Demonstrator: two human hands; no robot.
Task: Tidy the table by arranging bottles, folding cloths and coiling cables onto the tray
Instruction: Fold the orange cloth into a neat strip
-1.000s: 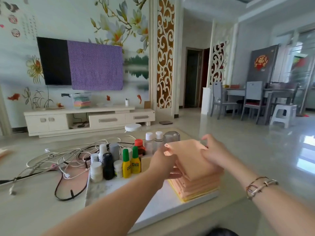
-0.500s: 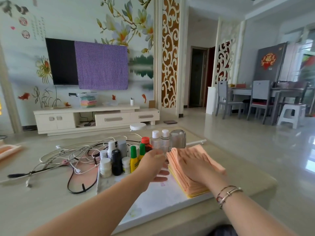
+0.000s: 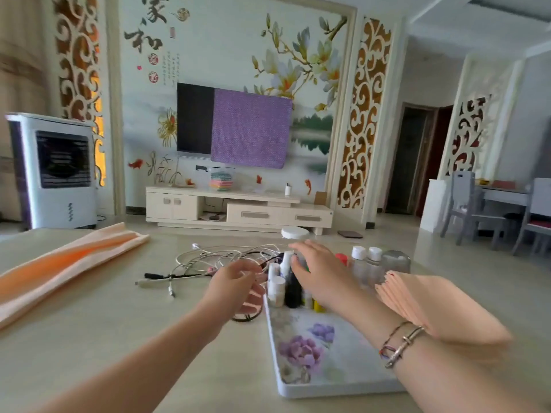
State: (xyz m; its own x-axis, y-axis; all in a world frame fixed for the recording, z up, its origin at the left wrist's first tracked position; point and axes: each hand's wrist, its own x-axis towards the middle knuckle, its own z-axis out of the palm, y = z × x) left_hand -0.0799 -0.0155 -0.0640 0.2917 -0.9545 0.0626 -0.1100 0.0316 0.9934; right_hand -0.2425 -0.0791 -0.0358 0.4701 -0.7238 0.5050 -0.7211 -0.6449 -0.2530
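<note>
At mid-frame the left hand [image 3: 235, 286] hovers by the tangled cables [image 3: 220, 259] on the tabletop [image 3: 104, 317], its grip loosely curled; whether it pinches a strand cannot be told. The right hand [image 3: 316, 268] reaches over the bottles [image 3: 286, 286] at the tray's [image 3: 301, 383] far end, its grip relaxed and empty. Folded peach cloths [image 3: 417, 296] sit stacked at right; another cloth [image 3: 59, 263] lies unfolded at left.

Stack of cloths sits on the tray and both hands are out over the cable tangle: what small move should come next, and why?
Probably the left hand closes on the cables and gathers them for coiling. They lie loose on the table, left of the tray, while the bottles and folded cloths are already on it. The right hand hovers open over the bottles.
</note>
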